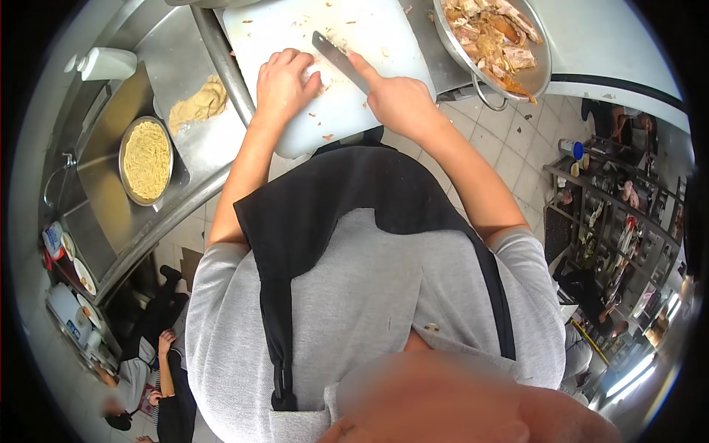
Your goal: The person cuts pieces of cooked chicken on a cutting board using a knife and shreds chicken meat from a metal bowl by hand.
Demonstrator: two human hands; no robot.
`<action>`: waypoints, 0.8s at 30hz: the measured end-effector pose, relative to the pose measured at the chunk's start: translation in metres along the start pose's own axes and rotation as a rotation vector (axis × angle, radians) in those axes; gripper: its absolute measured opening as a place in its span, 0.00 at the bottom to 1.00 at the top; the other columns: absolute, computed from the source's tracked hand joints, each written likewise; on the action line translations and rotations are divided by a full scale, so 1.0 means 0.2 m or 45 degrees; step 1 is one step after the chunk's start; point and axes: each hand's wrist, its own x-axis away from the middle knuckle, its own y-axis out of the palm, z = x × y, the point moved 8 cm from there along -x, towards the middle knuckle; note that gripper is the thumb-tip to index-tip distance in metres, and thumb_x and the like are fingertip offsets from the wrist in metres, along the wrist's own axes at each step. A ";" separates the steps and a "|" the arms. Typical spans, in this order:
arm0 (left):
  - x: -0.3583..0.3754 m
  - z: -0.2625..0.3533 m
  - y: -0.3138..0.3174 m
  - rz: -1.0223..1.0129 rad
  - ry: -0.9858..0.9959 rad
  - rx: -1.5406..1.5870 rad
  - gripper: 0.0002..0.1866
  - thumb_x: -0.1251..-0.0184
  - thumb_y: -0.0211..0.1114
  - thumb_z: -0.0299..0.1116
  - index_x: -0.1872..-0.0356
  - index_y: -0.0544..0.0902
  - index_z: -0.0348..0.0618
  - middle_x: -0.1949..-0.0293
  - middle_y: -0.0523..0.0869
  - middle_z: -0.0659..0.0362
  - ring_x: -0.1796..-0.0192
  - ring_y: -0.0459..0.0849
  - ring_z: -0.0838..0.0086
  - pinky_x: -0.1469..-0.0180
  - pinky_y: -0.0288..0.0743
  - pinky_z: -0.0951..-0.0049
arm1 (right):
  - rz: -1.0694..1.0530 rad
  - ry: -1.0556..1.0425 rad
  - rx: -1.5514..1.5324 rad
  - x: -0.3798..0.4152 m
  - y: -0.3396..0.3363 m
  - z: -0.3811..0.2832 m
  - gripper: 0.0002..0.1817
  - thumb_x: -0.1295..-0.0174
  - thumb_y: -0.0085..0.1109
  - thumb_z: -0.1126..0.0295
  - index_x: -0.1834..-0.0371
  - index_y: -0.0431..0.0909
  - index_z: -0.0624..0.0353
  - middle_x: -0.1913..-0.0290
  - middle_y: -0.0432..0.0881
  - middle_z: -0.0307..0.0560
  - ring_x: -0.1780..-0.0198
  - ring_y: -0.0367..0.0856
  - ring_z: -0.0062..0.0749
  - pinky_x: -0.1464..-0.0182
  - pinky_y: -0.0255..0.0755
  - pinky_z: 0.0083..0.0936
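A white cutting board (347, 114) lies at the top centre with small scraps scattered over it. My right hand (395, 100) grips a knife (336, 57), its index finger stretched along the blade, which points up and to the left. Left of the blade, my left hand (284, 81) rests on the board with its fingers curled. Small pale pieces show near its thumb, but what lies beneath the fingers is hidden. A metal bowl (544, 72) holding cut cooked meat (498, 37) stands right of the board.
A tray of yellow food (148, 160) sits by the steel sink (111, 199) on the left, near a dough-like mass (199, 105) and a white bottle (108, 64). Other people (173, 376) appear at lower left and far right, beside a metal rack (613, 199).
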 end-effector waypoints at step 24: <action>0.01 -0.02 -0.03 -0.005 0.018 0.004 0.15 0.40 0.75 0.37 0.53 0.89 0.45 0.54 0.88 0.58 0.49 0.85 0.57 0.44 0.78 0.58 | -0.007 -0.128 0.036 -0.01 0.02 -0.04 0.45 0.33 0.60 0.71 0.12 0.53 0.36 0.72 0.88 0.51 0.69 0.89 0.49 0.64 0.81 0.46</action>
